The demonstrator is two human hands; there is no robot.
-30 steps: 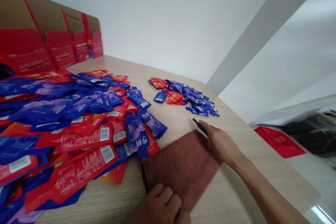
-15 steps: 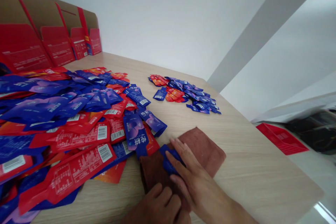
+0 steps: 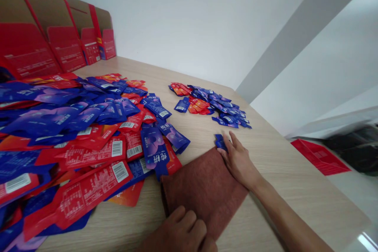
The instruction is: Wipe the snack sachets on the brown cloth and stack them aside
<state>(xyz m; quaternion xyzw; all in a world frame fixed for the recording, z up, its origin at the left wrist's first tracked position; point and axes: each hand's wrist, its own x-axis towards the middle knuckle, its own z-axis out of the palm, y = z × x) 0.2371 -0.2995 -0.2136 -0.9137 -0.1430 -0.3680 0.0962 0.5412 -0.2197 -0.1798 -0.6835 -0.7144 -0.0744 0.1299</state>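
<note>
A folded brown cloth (image 3: 201, 185) lies flat on the table in front of me. My left hand (image 3: 181, 232) rests at the cloth's near edge with its fingers curled onto it; their tips are hidden. Beyond the far right edge of the cloth, my right hand (image 3: 239, 161) is closed on a small blue pouch (image 3: 219, 141), which shows partly past the fingers. To the left spreads a big heap of blue and red pouches (image 3: 88, 118). A smaller group of pouches (image 3: 221, 106) lies farther back, beyond my right hand.
Red cardboard boxes (image 3: 66, 47) with brown inner sides stand at the back left against the white wall (image 3: 183, 19). Past the right edge of the wooden table (image 3: 295, 181), a red container (image 3: 320, 157) sits lower down.
My right hand has moved from over the cloth to beyond its far right edge, taking the blue pouch along. The cloth's upper surface is now uncovered. My left hand stays at the near edge.
</note>
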